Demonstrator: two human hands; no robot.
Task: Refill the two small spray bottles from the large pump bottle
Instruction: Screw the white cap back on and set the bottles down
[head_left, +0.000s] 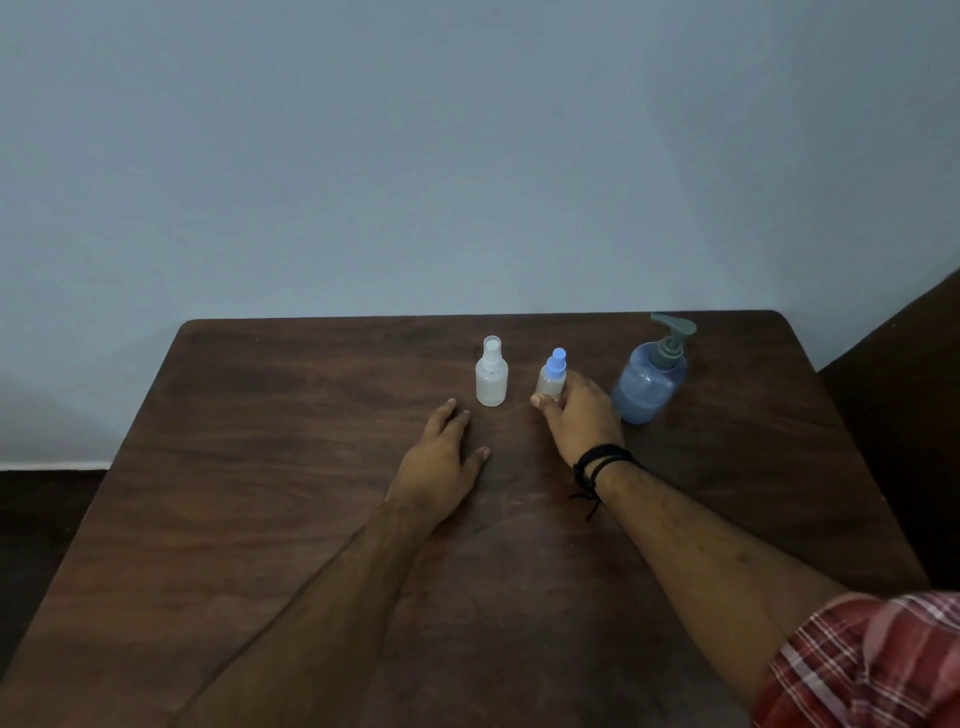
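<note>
Three bottles stand upright near the far edge of a dark wooden table (311, 519). A white-capped small spray bottle (491, 371) stands at the left. Beside it is a small spray bottle with a blue top (551, 375), and my right hand (582, 415) grips its lower body with thumb and fingers. The large blue pump bottle (649, 382) with a grey pump head stands to the right of that hand. My left hand (447, 457) lies flat on the table, fingers straight, just in front and left of the white-capped bottle, not touching it.
A pale blue wall rises right behind the table's far edge. A dark piece of furniture (904, 415) stands beyond the right edge. The floor (47, 519) to the left is dark.
</note>
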